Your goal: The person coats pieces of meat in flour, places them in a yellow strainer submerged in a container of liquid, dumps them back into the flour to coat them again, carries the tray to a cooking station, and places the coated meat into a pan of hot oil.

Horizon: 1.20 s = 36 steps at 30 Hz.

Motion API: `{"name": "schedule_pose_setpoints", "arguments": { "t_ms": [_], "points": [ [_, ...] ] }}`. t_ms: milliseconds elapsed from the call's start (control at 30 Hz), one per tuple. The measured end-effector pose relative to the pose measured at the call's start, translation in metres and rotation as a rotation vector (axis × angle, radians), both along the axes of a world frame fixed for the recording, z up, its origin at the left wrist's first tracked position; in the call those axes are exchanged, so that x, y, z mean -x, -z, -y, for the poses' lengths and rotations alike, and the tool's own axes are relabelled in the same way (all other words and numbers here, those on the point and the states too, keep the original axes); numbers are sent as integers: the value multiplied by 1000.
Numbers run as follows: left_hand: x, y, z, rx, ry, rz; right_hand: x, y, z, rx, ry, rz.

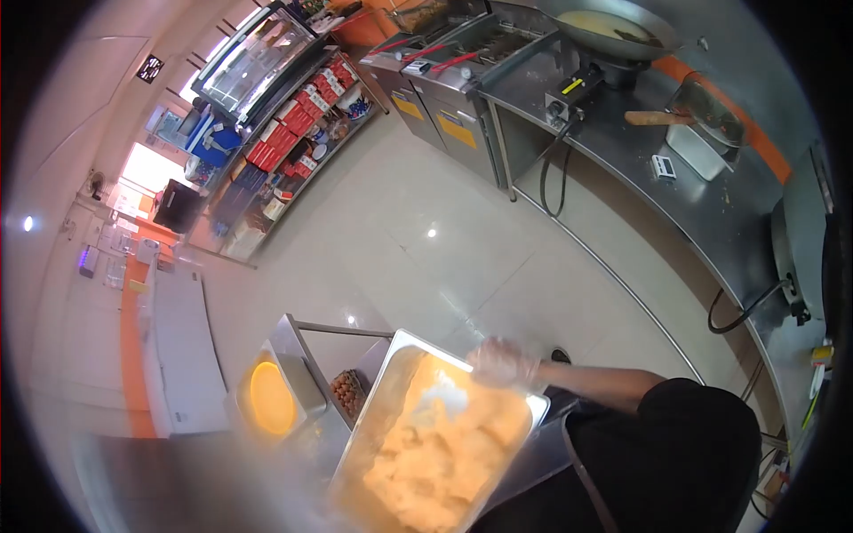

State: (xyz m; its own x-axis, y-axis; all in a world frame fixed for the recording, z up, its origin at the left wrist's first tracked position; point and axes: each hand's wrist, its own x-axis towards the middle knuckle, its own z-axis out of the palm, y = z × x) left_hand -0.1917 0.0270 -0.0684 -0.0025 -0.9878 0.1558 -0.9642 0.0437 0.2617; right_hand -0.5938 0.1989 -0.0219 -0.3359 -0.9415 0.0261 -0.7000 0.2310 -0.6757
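A clear-gloved right hand [502, 362] reaches in from the right, at the far rim of a large metal tray [402, 340]. The glove is smeared by motion, so I cannot tell whether its fingers grip the rim or only pass over it. Orange-yellow powder [426, 471], heaped in clumps, fills much of the tray. On top of it lies a white patch [444, 397], brightest near the hand. My left hand is outside the view. Left of the tray, a metal pan [306, 391] holds a yellow round container [272, 397].
Brown round items, perhaps eggs [346, 393], sit lower down beside the tray. A steel counter [613, 147] on the right carries a wok [613, 31] and a white container [696, 153]. Fryers [444, 98] and a shelf with red boxes [289, 129] stand beyond the tiled floor.
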Motion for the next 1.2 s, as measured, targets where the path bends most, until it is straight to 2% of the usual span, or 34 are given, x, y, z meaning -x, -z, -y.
{"name": "schedule_pose_setpoints", "arguments": {
  "t_ms": [67, 167, 267, 300, 400, 433, 500, 567, 600, 667, 733, 800, 867, 900, 967, 1000, 1100, 1200],
  "points": [
    [28, 0, -20, -38, 0, -1, 61, -11, -17, -21, 38, -41],
    [68, -5, -35, -90, 16, -17, 142, -9, -44, 100, 46, -329],
    [109, -13, -26, -109, 100, -39, 211, -34, -55, -58, 345, -95],
    [130, -18, -14, -102, 154, -48, 232, -38, -61, -32, 381, -130],
    [218, -38, 29, -67, 314, -87, 291, -52, -75, 15, 485, -174],
    [273, -54, 43, -96, 297, -237, 310, -61, -78, 12, 517, -148],
    [321, -39, 92, -99, 366, -448, 337, -61, -74, 54, 608, -178],
    [346, 16, 168, -54, 525, -550, 373, -54, -67, 37, 691, -142],
    [381, 4, 182, -28, 548, -441, 387, -50, -60, 26, 737, -113],
    [462, -14, 209, 18, 598, -231, 418, -47, -50, -7, 762, -251],
    [509, 9, 249, 170, 818, -472, 438, -46, -37, -11, 811, -314],
    [570, 11, 283, 226, 921, -570, 468, -43, -23, 44, 911, -338],
    [609, 1, 304, 151, 900, -458, 498, -40, -13, 34, 994, -419],
    [637, -12, 312, 29, 849, -423, 511, -36, -6, 11, 1040, -439],
    [687, -37, 308, -170, 715, -396, 528, -62, 2, -97, 1123, -227],
    [706, -41, 309, -180, 737, -417, 537, -70, 5, -149, 1163, -123],
    [736, -41, 306, -218, 770, -413, 565, -65, 8, -194, 1155, -278],
    [763, -41, 304, -262, 754, -337, 584, -64, 8, -254, 1181, -240]
  ]
}}
